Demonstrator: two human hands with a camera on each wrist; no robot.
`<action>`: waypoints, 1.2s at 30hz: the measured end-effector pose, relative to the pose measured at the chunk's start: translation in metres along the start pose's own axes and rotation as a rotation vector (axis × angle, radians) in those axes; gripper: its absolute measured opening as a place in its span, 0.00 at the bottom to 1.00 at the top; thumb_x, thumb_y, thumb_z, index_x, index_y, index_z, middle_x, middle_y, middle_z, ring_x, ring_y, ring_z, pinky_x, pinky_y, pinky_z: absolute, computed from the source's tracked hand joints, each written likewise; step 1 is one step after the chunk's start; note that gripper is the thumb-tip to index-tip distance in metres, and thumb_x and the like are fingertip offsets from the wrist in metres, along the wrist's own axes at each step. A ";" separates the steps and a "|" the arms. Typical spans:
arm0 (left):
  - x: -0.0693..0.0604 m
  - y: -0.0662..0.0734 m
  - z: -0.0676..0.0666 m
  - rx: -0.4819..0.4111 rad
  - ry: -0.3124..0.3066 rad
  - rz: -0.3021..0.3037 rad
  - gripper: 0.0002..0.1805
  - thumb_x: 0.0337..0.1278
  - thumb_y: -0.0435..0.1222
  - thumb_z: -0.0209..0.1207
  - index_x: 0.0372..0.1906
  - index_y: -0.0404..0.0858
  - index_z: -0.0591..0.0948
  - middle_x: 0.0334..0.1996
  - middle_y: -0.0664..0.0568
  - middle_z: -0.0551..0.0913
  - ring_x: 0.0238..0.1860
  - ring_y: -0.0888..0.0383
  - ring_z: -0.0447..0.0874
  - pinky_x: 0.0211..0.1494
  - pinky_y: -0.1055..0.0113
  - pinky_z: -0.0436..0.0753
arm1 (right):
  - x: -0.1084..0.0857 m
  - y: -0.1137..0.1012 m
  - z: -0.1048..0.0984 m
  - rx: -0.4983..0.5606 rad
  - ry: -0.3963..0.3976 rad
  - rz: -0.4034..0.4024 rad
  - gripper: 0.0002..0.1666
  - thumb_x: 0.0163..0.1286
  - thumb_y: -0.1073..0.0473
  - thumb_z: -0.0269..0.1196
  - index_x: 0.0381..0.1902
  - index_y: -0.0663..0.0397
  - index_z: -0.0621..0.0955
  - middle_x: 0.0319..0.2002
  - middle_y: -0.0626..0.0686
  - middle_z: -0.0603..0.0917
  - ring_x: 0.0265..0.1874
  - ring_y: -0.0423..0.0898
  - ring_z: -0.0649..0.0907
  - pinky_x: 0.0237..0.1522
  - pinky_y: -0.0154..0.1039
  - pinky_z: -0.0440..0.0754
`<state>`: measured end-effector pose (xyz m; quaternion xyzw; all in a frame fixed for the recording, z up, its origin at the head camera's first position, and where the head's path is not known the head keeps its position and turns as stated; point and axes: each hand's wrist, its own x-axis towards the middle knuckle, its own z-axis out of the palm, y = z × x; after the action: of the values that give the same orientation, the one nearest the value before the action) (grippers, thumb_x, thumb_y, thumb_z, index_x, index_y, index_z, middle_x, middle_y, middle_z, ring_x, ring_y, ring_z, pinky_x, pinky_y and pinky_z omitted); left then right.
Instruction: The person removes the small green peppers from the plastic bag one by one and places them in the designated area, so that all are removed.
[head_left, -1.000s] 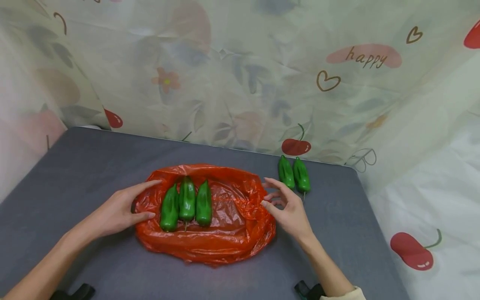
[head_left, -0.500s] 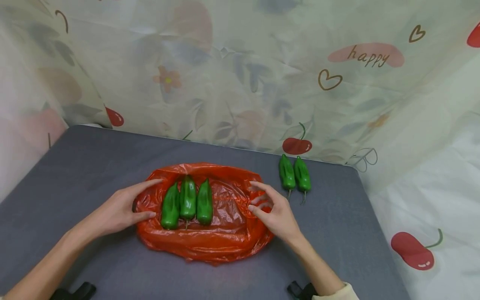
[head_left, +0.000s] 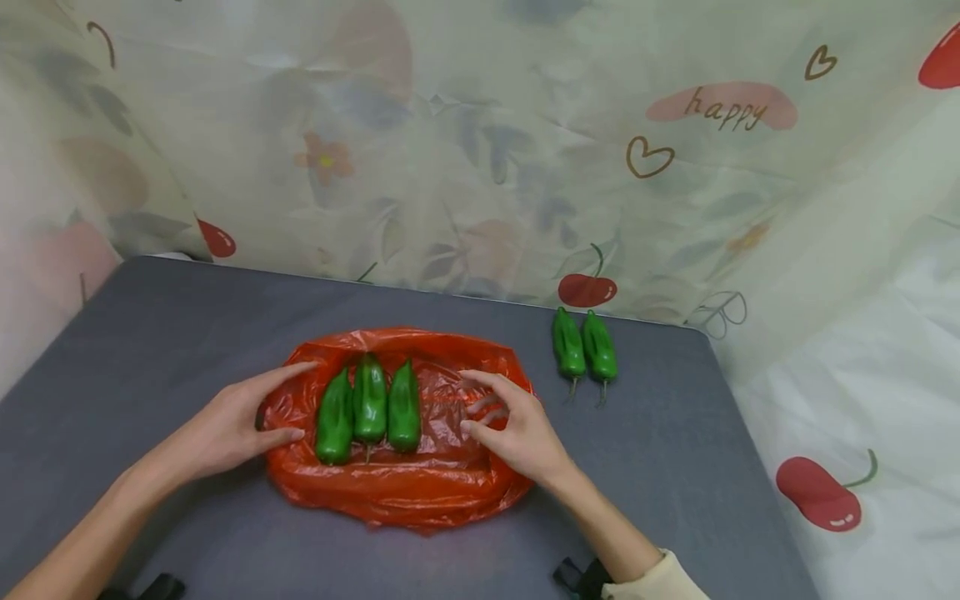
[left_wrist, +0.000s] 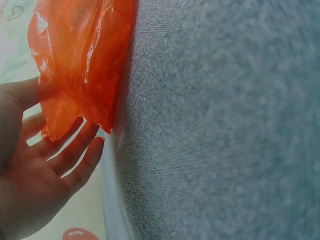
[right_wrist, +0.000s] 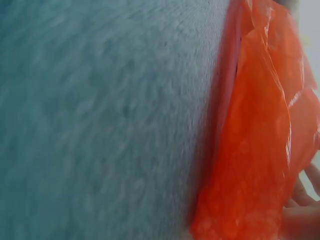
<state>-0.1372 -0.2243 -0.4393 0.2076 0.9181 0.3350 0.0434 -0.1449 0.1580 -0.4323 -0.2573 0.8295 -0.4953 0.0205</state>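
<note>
Three peppers (head_left: 370, 398) held in a red bag (head_left: 390, 493)
Its edge is touched by the spread left hand (head_left: 236, 419); the right hand (head_left: 522, 432) is loosely curved over it; nothing is visibly gripped.

A curtained-off tabletop nook, from the cherry-print sheeting (head_left: 450, 125) behind and beside a grey table (head_left: 675, 467)

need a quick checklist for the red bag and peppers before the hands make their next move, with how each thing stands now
1. Bag open at the top: ok
2. Three peppers lying in the bag, side by side: ok
3. Every pepper in the bag: not ok, two peppers lie on the table
4. Right hand holding nothing: ok, it is over the bag's right side
5. Left hand firm on the bag's left edge: cannot tell
</note>
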 end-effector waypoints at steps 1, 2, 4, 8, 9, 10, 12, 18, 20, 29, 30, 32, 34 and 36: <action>-0.001 0.000 0.000 0.001 0.000 -0.003 0.45 0.51 0.40 0.74 0.74 0.43 0.65 0.65 0.36 0.73 0.62 0.37 0.74 0.59 0.38 0.74 | 0.001 -0.001 0.002 -0.003 -0.009 0.006 0.36 0.63 0.64 0.71 0.68 0.46 0.74 0.58 0.52 0.80 0.42 0.47 0.84 0.43 0.42 0.85; -0.001 0.000 -0.001 0.002 0.000 -0.005 0.45 0.51 0.40 0.74 0.74 0.43 0.65 0.65 0.36 0.73 0.62 0.37 0.74 0.59 0.38 0.74 | 0.001 -0.001 0.004 -0.002 -0.020 0.010 0.36 0.63 0.64 0.71 0.68 0.46 0.74 0.58 0.53 0.80 0.43 0.47 0.84 0.43 0.42 0.85; -0.002 0.000 -0.001 0.004 0.001 -0.007 0.45 0.51 0.41 0.74 0.74 0.43 0.66 0.65 0.36 0.73 0.62 0.36 0.74 0.58 0.38 0.74 | 0.002 -0.002 0.007 -0.003 -0.041 0.019 0.36 0.63 0.64 0.71 0.69 0.46 0.73 0.58 0.56 0.79 0.43 0.49 0.84 0.44 0.43 0.85; -0.003 -0.001 -0.001 0.002 0.008 -0.006 0.45 0.51 0.42 0.74 0.74 0.43 0.66 0.64 0.36 0.74 0.61 0.37 0.75 0.58 0.38 0.75 | 0.005 -0.003 0.013 0.002 -0.075 0.032 0.37 0.63 0.65 0.70 0.69 0.47 0.73 0.58 0.56 0.79 0.44 0.52 0.83 0.44 0.46 0.85; -0.003 -0.001 -0.001 0.002 0.010 -0.006 0.45 0.50 0.43 0.74 0.74 0.43 0.66 0.64 0.36 0.74 0.61 0.37 0.75 0.58 0.38 0.75 | 0.005 -0.003 0.015 0.001 -0.082 0.038 0.36 0.63 0.65 0.70 0.69 0.48 0.73 0.58 0.56 0.79 0.44 0.52 0.83 0.43 0.46 0.85; -0.004 -0.001 -0.001 0.000 0.013 -0.006 0.45 0.50 0.42 0.74 0.74 0.43 0.66 0.64 0.35 0.74 0.61 0.37 0.75 0.58 0.37 0.75 | 0.006 -0.003 0.016 0.001 -0.086 0.044 0.36 0.63 0.65 0.70 0.69 0.48 0.73 0.58 0.56 0.79 0.43 0.52 0.84 0.43 0.47 0.85; -0.004 -0.001 -0.001 0.001 0.018 -0.007 0.45 0.50 0.42 0.75 0.74 0.43 0.66 0.64 0.35 0.74 0.61 0.36 0.75 0.57 0.37 0.75 | 0.008 -0.004 0.020 -0.013 -0.099 0.058 0.36 0.63 0.64 0.71 0.69 0.47 0.73 0.57 0.55 0.79 0.43 0.50 0.84 0.42 0.45 0.85; -0.005 -0.001 -0.001 0.008 0.015 -0.005 0.45 0.51 0.42 0.74 0.74 0.42 0.66 0.64 0.35 0.74 0.61 0.36 0.75 0.58 0.38 0.75 | 0.013 -0.007 0.030 -0.059 -0.144 0.064 0.38 0.63 0.62 0.71 0.70 0.50 0.72 0.58 0.55 0.79 0.45 0.51 0.84 0.43 0.42 0.85; -0.005 -0.001 -0.001 0.010 0.011 -0.003 0.45 0.52 0.43 0.74 0.74 0.42 0.66 0.64 0.34 0.74 0.61 0.36 0.75 0.58 0.37 0.75 | 0.014 -0.009 0.033 -0.075 -0.156 0.056 0.38 0.63 0.62 0.72 0.70 0.51 0.72 0.58 0.55 0.79 0.46 0.52 0.83 0.43 0.42 0.85; -0.005 0.000 -0.002 0.016 0.017 -0.001 0.44 0.53 0.44 0.73 0.74 0.42 0.66 0.63 0.34 0.74 0.61 0.36 0.75 0.58 0.37 0.74 | 0.020 -0.008 0.041 -0.141 -0.188 0.062 0.37 0.64 0.59 0.71 0.70 0.49 0.72 0.59 0.53 0.79 0.47 0.49 0.83 0.45 0.38 0.84; -0.005 0.000 -0.002 0.016 0.015 -0.003 0.44 0.53 0.44 0.73 0.74 0.42 0.66 0.63 0.34 0.74 0.60 0.36 0.75 0.58 0.37 0.75 | 0.020 -0.008 0.042 -0.141 -0.196 0.073 0.38 0.64 0.59 0.71 0.71 0.48 0.71 0.60 0.53 0.78 0.48 0.48 0.83 0.45 0.37 0.84; -0.005 0.000 -0.002 0.017 0.014 -0.006 0.44 0.53 0.45 0.73 0.74 0.42 0.66 0.63 0.34 0.75 0.60 0.37 0.76 0.57 0.38 0.75 | 0.021 -0.009 0.043 -0.143 -0.214 0.093 0.38 0.65 0.58 0.70 0.72 0.48 0.70 0.63 0.52 0.76 0.48 0.47 0.84 0.45 0.35 0.83; -0.006 0.000 -0.002 0.018 0.013 -0.011 0.44 0.53 0.45 0.72 0.74 0.42 0.66 0.63 0.34 0.75 0.59 0.37 0.76 0.57 0.38 0.76 | 0.022 -0.010 0.045 -0.147 -0.234 0.112 0.39 0.66 0.57 0.70 0.73 0.47 0.69 0.66 0.52 0.74 0.47 0.46 0.84 0.44 0.32 0.83; -0.005 0.000 -0.002 0.020 0.012 -0.010 0.44 0.53 0.45 0.72 0.74 0.42 0.66 0.63 0.34 0.75 0.59 0.38 0.77 0.56 0.38 0.76 | 0.024 -0.011 0.046 -0.167 -0.250 0.119 0.40 0.66 0.56 0.70 0.74 0.47 0.68 0.68 0.52 0.72 0.46 0.44 0.85 0.44 0.30 0.82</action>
<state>-0.1328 -0.2271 -0.4380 0.2014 0.9226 0.3269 0.0377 -0.1476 0.1059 -0.4414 -0.2680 0.8726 -0.3866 0.1314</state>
